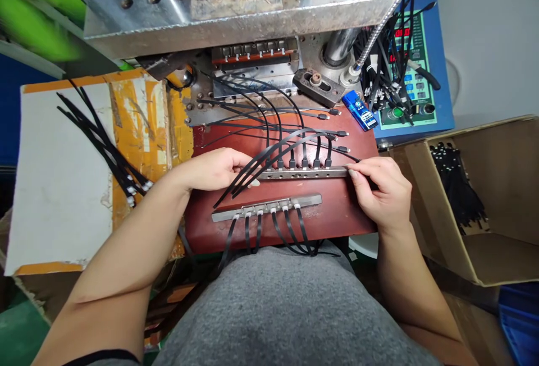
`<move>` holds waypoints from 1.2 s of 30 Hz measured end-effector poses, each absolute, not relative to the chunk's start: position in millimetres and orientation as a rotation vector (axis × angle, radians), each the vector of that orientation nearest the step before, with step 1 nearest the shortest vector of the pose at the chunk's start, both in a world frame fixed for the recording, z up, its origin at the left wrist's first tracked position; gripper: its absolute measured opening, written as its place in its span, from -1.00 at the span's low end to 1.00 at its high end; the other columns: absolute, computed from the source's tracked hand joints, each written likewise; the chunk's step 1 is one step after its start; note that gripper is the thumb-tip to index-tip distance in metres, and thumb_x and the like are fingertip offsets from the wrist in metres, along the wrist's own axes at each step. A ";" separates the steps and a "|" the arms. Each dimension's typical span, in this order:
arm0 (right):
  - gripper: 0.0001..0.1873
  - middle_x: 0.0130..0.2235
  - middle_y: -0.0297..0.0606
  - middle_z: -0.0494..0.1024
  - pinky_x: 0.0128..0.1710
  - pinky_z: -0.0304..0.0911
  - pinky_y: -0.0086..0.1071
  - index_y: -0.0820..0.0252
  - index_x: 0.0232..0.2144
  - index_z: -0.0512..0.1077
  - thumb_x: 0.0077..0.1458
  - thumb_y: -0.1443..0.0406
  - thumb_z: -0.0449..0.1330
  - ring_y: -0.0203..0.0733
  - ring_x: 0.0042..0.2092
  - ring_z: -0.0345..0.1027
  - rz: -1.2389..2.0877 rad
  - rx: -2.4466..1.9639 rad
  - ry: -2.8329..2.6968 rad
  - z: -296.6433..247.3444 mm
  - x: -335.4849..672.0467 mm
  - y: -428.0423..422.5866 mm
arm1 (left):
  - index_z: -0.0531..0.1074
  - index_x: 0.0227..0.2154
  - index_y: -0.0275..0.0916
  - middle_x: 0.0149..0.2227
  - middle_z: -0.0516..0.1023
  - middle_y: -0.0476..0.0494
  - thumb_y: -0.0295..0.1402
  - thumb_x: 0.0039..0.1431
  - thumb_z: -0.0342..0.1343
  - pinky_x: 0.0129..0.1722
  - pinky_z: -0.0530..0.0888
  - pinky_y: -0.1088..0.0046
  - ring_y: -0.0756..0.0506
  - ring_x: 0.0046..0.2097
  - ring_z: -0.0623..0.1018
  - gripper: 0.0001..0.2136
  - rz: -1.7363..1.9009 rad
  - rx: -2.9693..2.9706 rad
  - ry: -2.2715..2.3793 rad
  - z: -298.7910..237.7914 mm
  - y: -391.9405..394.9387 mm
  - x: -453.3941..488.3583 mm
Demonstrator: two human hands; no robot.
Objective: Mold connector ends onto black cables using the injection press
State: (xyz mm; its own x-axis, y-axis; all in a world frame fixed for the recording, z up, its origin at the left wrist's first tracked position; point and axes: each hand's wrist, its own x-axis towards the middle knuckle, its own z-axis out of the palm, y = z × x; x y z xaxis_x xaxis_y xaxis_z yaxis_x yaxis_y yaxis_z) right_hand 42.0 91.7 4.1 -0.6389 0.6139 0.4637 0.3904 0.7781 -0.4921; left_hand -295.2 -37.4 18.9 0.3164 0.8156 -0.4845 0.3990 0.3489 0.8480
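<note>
A narrow metal bar (pixel 298 173) with several black cables (pixel 280 130) seated along it lies across the red-brown work surface (pixel 353 214). At its left end, my left hand (pixel 223 168) grips it, with a few cables crossing over the fingertips. The thumb and fingers of my right hand (pixel 381 189) pinch the bar's right end. Closer to my body rests a second metal bar (pixel 309 200), holding white connector ends whose black cables (pixel 275 228) hang toward my lap. Loose black cables (pixel 320 130) with small plugs are spread behind the first bar.
A press with a heavy metal block (pixel 252 23) stands ahead, over a lower mould (pixel 255 54). To the right are a blue control box (pixel 442 74) under piled cables, a blue tool (pixel 359 111) and a carton of cables (pixel 497 197). A taped box (pixel 63 186) stands left.
</note>
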 end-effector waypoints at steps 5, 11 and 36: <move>-0.83 -0.25 -0.24 0.56 -0.14 0.37 -0.16 0.06 -0.19 0.54 0.17 0.39 0.24 -0.13 -0.22 0.44 0.467 -0.766 -2.347 4.2 42.3 91.9 | 0.54 -0.24 -0.24 -0.28 0.57 0.00 -0.07 0.14 0.21 -0.19 0.42 0.52 -0.05 -0.25 0.53 -0.68 0.385 1.265 1.290 13.2 -38.3 -297.7; -0.82 -0.24 -0.25 0.57 -0.14 0.36 -0.16 0.06 -0.18 0.54 0.17 0.39 0.23 -0.13 -0.22 0.44 0.479 -0.781 -2.355 5.0 42.1 92.0 | 0.54 -0.24 -0.24 -0.28 0.57 0.00 -0.10 0.15 0.20 -0.19 0.41 0.51 -0.05 -0.25 0.53 -0.70 0.371 1.309 1.310 11.2 -37.8 -300.0; -0.76 -0.24 -0.26 0.55 -0.12 0.37 -0.15 0.05 -0.15 0.53 0.15 0.43 0.25 -0.13 -0.20 0.43 0.479 -0.771 -2.368 6.4 41.7 91.9 | 0.51 0.05 -0.37 -0.27 0.62 -0.34 0.49 -0.08 -0.53 -0.36 0.43 0.50 -0.05 -0.38 0.50 0.13 0.527 1.166 1.185 -5.8 -44.0 -314.1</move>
State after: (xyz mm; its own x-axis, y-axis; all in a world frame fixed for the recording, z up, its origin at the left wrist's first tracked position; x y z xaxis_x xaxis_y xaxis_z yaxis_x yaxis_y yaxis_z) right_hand 41.7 91.9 6.4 -0.6535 0.6249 0.4271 0.4097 0.7665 -0.4947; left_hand -314.1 -44.0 -5.8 0.3513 0.8303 -0.4327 0.2349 0.3692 0.8992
